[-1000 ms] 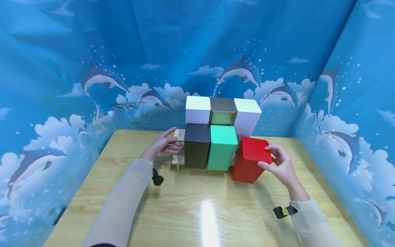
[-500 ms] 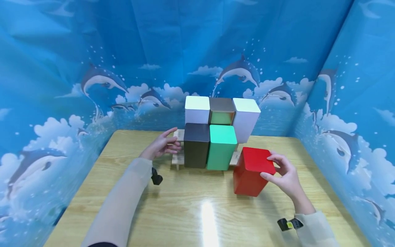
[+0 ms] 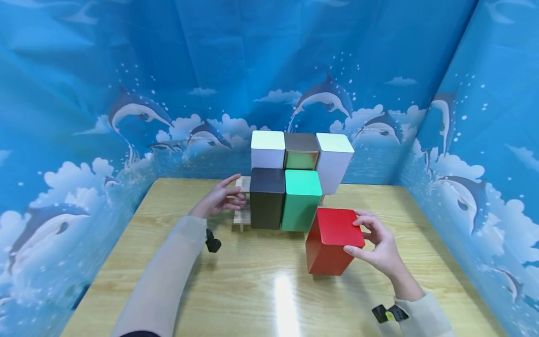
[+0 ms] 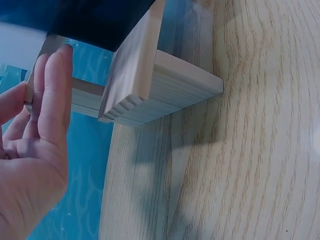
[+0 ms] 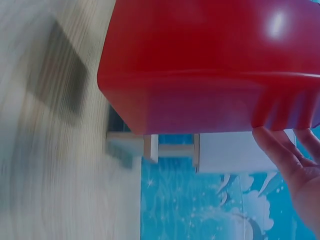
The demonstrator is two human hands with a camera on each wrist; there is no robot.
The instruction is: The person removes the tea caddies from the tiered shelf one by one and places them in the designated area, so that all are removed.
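My right hand [image 3: 379, 245] grips a tall glossy red box [image 3: 338, 227] near its top right corner, thumb in front and fingers along the far side. In the right wrist view the box [image 5: 200, 55] hangs over the tabletop, its shadow apart from it. My left hand [image 3: 223, 196] is at the left end of a small stepped wooden rack [image 3: 242, 216]; its fingers [image 4: 52, 95] are fairly straight beside the rack's slats in the left wrist view. On the rack's front step stand a black box [image 3: 267, 201] and a green box [image 3: 301, 201], just left of the red one.
Behind them on the upper step are a white box [image 3: 267, 150], a brown box [image 3: 301, 142] and another white box [image 3: 334, 161]. The wooden table [image 3: 236, 290] extends forward. A blue dolphin-print curtain [image 3: 210, 70] closes off the back and sides.
My right hand has carried the red box off the rack's right end, toward me and lately slightly left, uncovering the lower white box. The left hand has stayed put.
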